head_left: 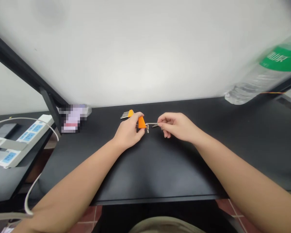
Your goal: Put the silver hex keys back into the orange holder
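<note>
My left hand [128, 132] grips an orange hex key holder [142, 122] between thumb and fingers, above the black table [157, 174]. Short bent metal ends show at the holder's right side. A thin hex key [152, 123] runs from there to my right hand [177, 127], which pinches its far end between thumb and index finger. Whether the key sits in the holder or only touches it, I cannot tell. Just beyond my left hand lies a second orange piece [130, 113] with several metal keys fanned out leftward. Darker loose keys [155, 126] partly show beside my right fingertips.
A large plastic bottle with a green label [280, 58] leans at the back right. On the left are a white power strip [29, 136], a white cable [30, 191] and a black metal frame [49, 100]. A blurred-out package [74, 118] stands by the wall.
</note>
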Demonstrator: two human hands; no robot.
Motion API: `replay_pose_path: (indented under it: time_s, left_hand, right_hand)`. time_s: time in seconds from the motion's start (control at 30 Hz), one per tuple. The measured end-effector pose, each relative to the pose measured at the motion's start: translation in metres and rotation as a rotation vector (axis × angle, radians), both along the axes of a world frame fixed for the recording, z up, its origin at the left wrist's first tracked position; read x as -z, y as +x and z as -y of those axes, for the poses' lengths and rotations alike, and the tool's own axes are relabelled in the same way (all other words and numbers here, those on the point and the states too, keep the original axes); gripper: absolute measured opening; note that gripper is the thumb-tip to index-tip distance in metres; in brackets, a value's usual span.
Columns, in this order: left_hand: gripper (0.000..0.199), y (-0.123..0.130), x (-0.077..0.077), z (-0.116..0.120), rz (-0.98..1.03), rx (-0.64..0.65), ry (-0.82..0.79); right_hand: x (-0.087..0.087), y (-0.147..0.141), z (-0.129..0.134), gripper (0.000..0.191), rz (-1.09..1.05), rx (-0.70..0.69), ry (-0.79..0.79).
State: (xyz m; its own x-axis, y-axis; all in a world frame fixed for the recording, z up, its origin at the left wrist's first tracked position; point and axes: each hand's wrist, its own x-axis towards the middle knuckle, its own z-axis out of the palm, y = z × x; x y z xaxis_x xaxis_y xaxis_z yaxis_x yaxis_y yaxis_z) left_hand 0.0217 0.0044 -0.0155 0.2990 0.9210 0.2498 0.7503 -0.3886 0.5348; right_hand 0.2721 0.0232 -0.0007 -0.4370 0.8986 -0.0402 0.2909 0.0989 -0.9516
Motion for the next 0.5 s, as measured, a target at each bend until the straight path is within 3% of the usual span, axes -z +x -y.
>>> replay_pose_path:
  time_s: [0.13,0.5]
  left_hand:
    - [0.047,0.0005,-0.0006,0.0009,-0.006,0.011,0.001]
    - [0.048,0.0001,-0.0029,0.0033,-0.085,0.052,0.129]
  right_hand:
    - [0.0014,-0.0029,-0.001,0.029,-0.122,0.058,-0.058]
    - [-0.0052,-0.0062,0.0033,0.031,-0.155,0.078,-0.144]
